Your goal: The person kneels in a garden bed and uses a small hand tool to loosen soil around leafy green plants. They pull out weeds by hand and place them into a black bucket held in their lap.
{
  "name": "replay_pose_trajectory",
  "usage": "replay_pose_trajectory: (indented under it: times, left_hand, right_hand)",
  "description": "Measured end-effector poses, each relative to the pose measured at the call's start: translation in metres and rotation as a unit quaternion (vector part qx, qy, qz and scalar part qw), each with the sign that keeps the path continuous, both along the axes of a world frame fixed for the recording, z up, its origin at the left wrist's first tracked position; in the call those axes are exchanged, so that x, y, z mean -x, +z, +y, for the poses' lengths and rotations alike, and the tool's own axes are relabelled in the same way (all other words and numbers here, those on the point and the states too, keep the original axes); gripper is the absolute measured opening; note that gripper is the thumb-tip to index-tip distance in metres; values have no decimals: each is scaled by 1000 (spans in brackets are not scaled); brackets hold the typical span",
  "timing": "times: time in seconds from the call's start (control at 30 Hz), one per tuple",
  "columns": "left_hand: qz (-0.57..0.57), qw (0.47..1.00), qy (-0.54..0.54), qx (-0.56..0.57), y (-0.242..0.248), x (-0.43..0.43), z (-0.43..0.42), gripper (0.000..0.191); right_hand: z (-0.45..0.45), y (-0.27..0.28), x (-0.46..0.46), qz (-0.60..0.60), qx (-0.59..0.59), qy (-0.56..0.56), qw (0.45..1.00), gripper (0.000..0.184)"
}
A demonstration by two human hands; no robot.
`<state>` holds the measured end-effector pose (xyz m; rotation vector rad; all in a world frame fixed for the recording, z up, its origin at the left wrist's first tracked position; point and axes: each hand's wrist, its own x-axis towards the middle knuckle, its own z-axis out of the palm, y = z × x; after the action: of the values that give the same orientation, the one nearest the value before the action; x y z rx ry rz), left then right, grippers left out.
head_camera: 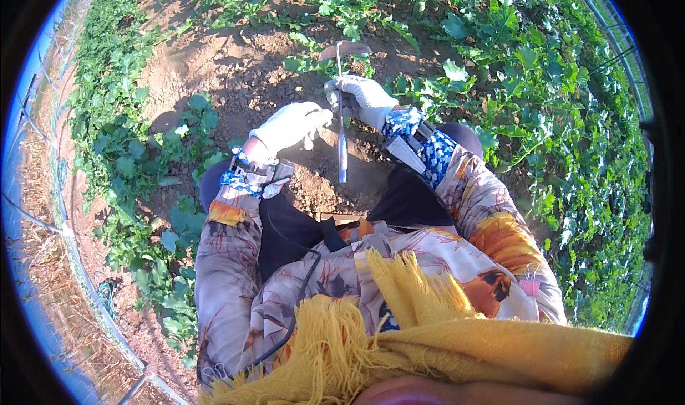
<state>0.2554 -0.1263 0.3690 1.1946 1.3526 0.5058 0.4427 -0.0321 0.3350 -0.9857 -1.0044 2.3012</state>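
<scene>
My right hand (364, 99), in a white work glove, holds a small hand hoe (342, 137) by its thin metal shaft. The curved, rust-brown blade (350, 50) points away from me over the soil, and the tubular metal handle end points towards my body. My left hand (294, 125), also in a white glove, is just left of the shaft with its fingers curled together. Whether something small is between its fingers cannot be told. Crumbly brown soil (316, 188) lies below both hands, and green leafy plants (316, 63) grow just beyond the blade.
Dense rows of leafy plants stand to the right (535, 73) and to the left (123, 153). A curved metal pipe frame (72, 250) runs along the far left, beside dry straw (40, 191). A yellow fringed scarf (481, 346) hangs in front of my body.
</scene>
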Motion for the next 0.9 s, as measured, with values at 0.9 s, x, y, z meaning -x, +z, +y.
replay_pose_trajectory:
  times: [0.9]
  left_hand:
    - [-260,911,275,-162,-44,55,32,22]
  right_hand:
    - [-22,-14,37,160,-76,315,932,37]
